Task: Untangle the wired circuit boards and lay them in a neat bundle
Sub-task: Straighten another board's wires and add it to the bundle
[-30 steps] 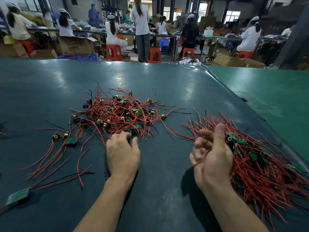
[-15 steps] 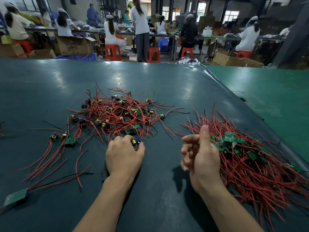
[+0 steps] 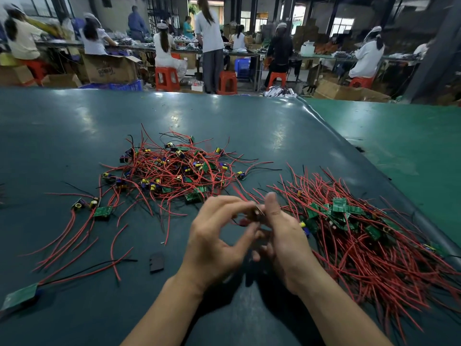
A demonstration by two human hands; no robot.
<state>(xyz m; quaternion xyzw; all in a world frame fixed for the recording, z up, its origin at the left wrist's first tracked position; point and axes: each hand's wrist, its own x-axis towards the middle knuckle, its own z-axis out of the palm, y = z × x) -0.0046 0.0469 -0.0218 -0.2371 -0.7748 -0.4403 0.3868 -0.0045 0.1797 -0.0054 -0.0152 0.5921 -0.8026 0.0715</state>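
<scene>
A tangled heap of small green circuit boards with red wires (image 3: 174, 168) lies in the middle of the dark green table (image 3: 74, 126). To the right lies a larger bundle of boards and red wires (image 3: 361, 228), its wires running toward me. Above the table's near middle my left hand (image 3: 217, 243) and my right hand (image 3: 282, 240) meet, and both pinch one small circuit board (image 3: 258, 212) between fingertips and thumbs. The board is blurred and partly hidden by my fingers.
Loose boards with red wires (image 3: 102, 212) lie at the left, and another board (image 3: 20, 294) sits near the front left edge. A small dark scrap (image 3: 156, 262) lies by my left wrist. A green floor (image 3: 399, 136) borders the table's right edge. People work at benches behind.
My left hand picked a board from the heap's near edge and rose to the right. My right hand came left from the bundle. Both now hold the board between them.
</scene>
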